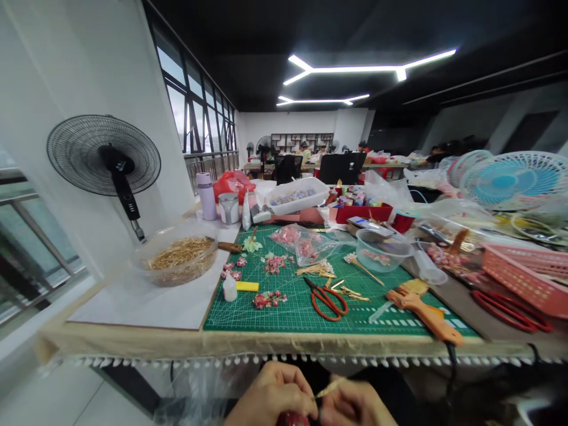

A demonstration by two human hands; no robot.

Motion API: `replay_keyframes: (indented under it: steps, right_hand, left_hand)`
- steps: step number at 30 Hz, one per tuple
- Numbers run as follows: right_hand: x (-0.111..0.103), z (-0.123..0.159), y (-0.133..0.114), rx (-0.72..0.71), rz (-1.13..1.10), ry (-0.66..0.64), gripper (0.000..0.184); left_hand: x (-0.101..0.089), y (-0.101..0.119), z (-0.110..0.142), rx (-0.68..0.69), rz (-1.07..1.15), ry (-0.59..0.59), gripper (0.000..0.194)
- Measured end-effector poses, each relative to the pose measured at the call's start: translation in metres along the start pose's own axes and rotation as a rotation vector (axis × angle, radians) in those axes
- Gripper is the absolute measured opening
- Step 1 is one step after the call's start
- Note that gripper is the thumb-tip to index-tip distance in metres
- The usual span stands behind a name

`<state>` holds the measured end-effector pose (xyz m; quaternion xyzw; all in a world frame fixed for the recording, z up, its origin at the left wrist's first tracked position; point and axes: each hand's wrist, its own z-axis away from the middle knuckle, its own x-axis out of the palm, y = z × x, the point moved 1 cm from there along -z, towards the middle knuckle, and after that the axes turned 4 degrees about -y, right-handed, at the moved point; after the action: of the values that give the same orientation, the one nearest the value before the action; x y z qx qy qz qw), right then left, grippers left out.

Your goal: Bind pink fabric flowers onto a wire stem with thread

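Red, rounded object (293, 419) at the bottom edge of the head view, mostly cut off by the frame, held low in the person's lap area, below the table edge. Left hand (271, 393) curled over it, fingers closed. Right hand (355, 405) close against the left, the two together; a pale golden strip (329, 388) is pinched between them and rises from the right hand's fingers. Exact grip hidden by the fingers.

Just ahead, a table edge with white pom-pom trim (284, 360). On the table, a green cutting mat (284, 320) carries red-handled scissors (327, 300), small red-and-pink flower clusters (270, 300), a white glue bottle (229, 289) and a yellow block (247, 286). An orange hot glue gun (421, 310) lies across the mat's right corner. Left of the mat, a clear bowl of golden straw (177, 257). Beyond: a clear bag of pink pieces (302, 244), a clear plastic bowl (382, 248), a white tray of beads (296, 196). At right, a pink plastic basket (528, 278) and larger red scissors (510, 310). A black wall fan (103, 155) hangs at left. Other workers sit at far tables (310, 155).
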<state>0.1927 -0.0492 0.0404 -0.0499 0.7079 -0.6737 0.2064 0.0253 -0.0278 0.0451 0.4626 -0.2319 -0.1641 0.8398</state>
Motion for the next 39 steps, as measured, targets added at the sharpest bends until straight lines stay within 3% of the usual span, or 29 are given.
replay_keyframes:
  steps: [2,5,8,12,14,17,19,23,28,34,37,39]
  right_hand:
    - [0.000,-0.011,-0.005,0.020,-0.064,-0.029,0.046]
    - [-0.005,-0.010,-0.014,-0.039,0.005,-0.019,0.029]
    - [0.000,0.004,-0.006,-0.010,0.040,-0.016,0.031]
    - [0.005,-0.004,-0.002,0.059,-0.056,-0.031,0.049]
    - [0.002,-0.010,-0.009,0.026,-0.052,-0.059,0.043]
    - [-0.003,-0.001,-0.011,-0.076,0.104,-0.037,0.026]
    - [-0.001,0.006,-0.003,-0.002,0.053,0.016,0.032]
    - [0.000,-0.002,0.004,0.025,-0.040,-0.012,0.047]
    - [-0.004,0.002,-0.001,-0.057,0.087,0.016,0.028]
    - [0.001,-0.004,-0.002,0.023,-0.035,-0.009,0.047]
    - [-0.003,-0.002,-0.010,-0.063,0.007,0.053,0.032]
    - [-0.004,0.004,-0.010,-0.097,0.029,0.079,0.031]
  left_hand:
    - [0.003,0.003,0.006,-0.022,-0.066,-0.056,0.008]
    - [0.004,0.006,0.011,-0.022,-0.185,-0.048,0.007]
    - [0.000,0.007,0.009,-0.011,-0.107,0.025,0.007]
    - [-0.002,0.003,0.004,-0.046,-0.075,-0.073,0.009]
    - [-0.002,0.003,0.004,-0.059,-0.119,-0.102,0.010]
    - [-0.001,0.006,0.005,-0.064,-0.108,-0.013,0.010]
    - [-0.001,0.009,0.005,-0.059,-0.053,0.013,0.009]
    - [0.002,0.007,0.003,-0.069,-0.081,-0.112,0.007]
    - [-0.002,0.004,-0.001,-0.037,-0.062,-0.075,0.010]
    - [0.000,0.000,-0.003,-0.066,-0.047,-0.141,0.008]
    - [-0.001,-0.001,-0.004,-0.060,-0.066,-0.119,0.011]
    - [-0.002,0.000,-0.005,-0.051,-0.055,-0.097,0.011]
